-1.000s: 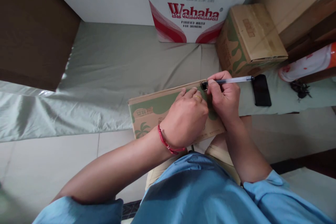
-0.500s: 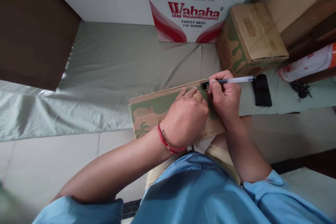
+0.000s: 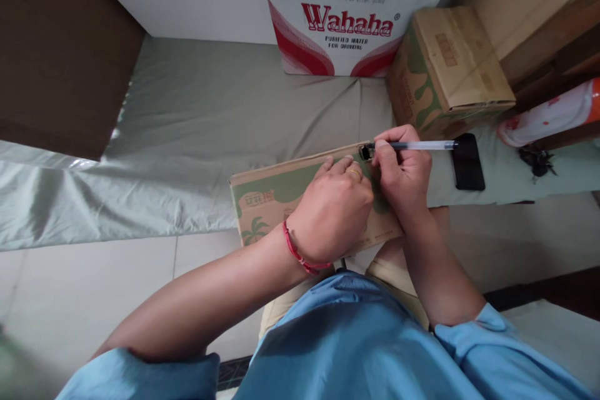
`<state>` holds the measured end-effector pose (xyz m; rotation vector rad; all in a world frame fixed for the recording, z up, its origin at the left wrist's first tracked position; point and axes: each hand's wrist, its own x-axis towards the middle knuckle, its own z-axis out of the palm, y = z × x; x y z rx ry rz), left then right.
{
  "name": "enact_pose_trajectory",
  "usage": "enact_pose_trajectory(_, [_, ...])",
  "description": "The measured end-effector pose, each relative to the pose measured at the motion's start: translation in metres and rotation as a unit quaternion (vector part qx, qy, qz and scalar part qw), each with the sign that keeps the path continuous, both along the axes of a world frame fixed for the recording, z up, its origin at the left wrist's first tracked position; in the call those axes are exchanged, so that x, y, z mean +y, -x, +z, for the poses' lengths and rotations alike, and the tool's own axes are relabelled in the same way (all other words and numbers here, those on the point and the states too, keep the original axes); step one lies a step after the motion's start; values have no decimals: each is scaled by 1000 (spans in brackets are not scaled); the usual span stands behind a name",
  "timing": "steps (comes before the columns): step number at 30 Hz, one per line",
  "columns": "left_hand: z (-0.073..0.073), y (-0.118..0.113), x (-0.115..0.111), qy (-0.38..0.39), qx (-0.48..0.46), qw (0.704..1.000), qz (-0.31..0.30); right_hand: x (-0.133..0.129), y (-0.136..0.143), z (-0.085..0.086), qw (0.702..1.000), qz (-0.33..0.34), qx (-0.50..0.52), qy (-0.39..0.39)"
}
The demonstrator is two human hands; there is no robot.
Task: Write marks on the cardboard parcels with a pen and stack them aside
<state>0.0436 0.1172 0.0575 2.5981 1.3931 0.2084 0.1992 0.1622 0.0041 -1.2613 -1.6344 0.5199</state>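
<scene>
A printed brown and green piece of cardboard [image 3: 257,211] lies tilted across my lap, a small ragged dark hole [image 3: 364,152] near its upper right edge. My left hand [image 3: 332,206] presses on its printed face with bent fingers held close together, the thumb hidden. My right hand [image 3: 405,169] pinches a clear pen with a dark front part [image 3: 431,145] between thumb and fingers. The pen lies almost level, its front end at the right rim of the hole. Whether the tip is inside the hole, I cannot tell.
Behind stand a white and red water carton [image 3: 356,25] and a brown carton [image 3: 469,62]. A black phone [image 3: 469,162], keys [image 3: 537,161] and a white and orange cylinder [image 3: 553,112] are to the right on the pale green cloth [image 3: 210,112]. A dark brown panel [image 3: 60,44] stands left.
The pen has swung slightly: its rear end is lower and its front end has drawn a little up and right at the hole. The left hand and cardboard have hardly moved.
</scene>
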Motion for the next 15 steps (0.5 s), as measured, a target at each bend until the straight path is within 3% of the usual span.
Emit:
enact_pose_trajectory(8, [-2, 0, 0, -17, -3, 1000, -1, 1, 1, 3, 1000, 8, -6, 1])
enact_pose_trajectory(15, [-2, 0, -1, -11, -5, 1000, -1, 1, 0, -2, 999, -32, -10, -30])
